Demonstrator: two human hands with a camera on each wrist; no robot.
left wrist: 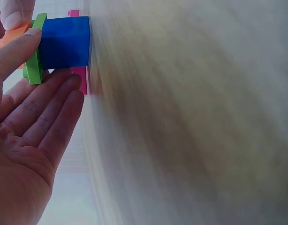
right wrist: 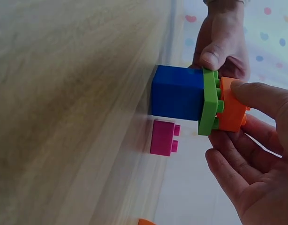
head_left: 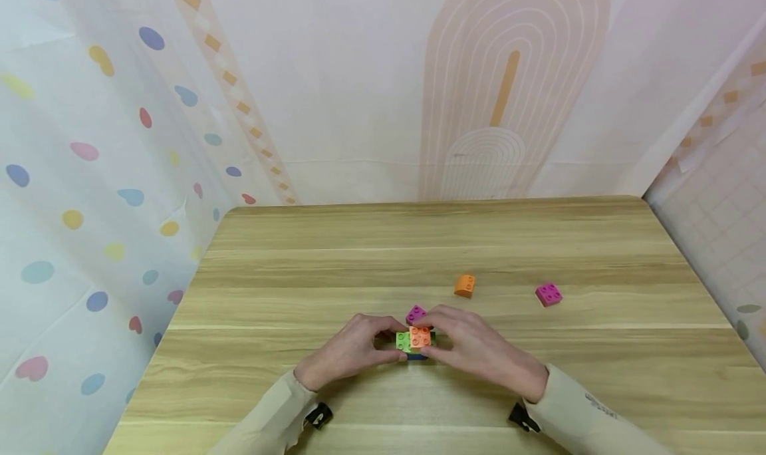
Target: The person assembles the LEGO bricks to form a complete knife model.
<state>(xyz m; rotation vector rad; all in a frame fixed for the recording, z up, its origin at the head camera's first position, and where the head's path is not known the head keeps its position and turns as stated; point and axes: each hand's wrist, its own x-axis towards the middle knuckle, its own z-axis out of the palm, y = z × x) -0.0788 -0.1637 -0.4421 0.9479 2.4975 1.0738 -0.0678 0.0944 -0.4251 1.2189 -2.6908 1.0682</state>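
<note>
A blue block stands on the table with a thin light-green building plate on top. An orange brick sits on the plate's studs, leaving some of them bare. My right hand pinches the orange brick between thumb and fingers. From the other side, my left hand holds the green plate, its thumb at the plate's edge and its fingers behind the stack. Just behind the stack lies a small magenta brick, partly hidden in the head view.
Farther back on the wooden table lies an orange brick with a curved side. Another magenta brick rests to its right. A patterned curtain hangs behind the table's far edge.
</note>
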